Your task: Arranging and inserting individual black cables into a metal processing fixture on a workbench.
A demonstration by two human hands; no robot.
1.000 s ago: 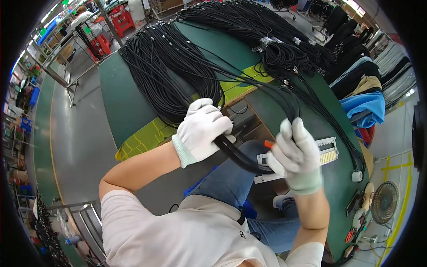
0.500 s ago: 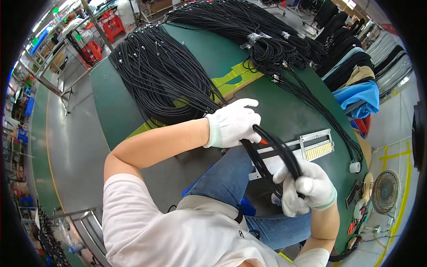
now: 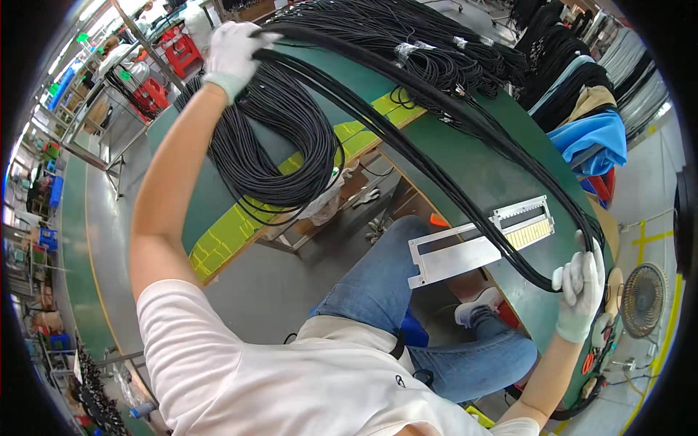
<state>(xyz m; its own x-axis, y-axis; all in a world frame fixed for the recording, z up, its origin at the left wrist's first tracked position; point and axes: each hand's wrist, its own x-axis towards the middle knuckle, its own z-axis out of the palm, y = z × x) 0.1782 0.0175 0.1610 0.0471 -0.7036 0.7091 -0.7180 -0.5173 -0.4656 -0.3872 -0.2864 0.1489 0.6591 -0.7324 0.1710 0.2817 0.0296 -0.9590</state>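
A bundle of black cables [image 3: 407, 138] stretches in a long loop from upper left to lower right. My white-gloved left hand [image 3: 234, 54] is closed round its far end, with my arm reaching out over the table. At the right, my gloved right hand [image 3: 584, 285] grips the loop's near bend; its fingers partly hide the cables there. Below the left part of the bundle lies a large coil of black cables [image 3: 291, 182]. A silver metal frame with a yellowish strip [image 3: 454, 267] rests on the table under the loop, partly crossed by cables.
The green table [image 3: 465, 149] has yellow tape along its inner edge [image 3: 225, 243]. More black cable bundles [image 3: 451, 69] are heaped at its far side. A fan [image 3: 643, 299], a blue cloth [image 3: 592, 142] and hanging cables are on the right. Metal racks stand left.
My left hand has swung far up and left, and my right hand has moved right. The bundle, previously bunched between them, is now drawn out long.
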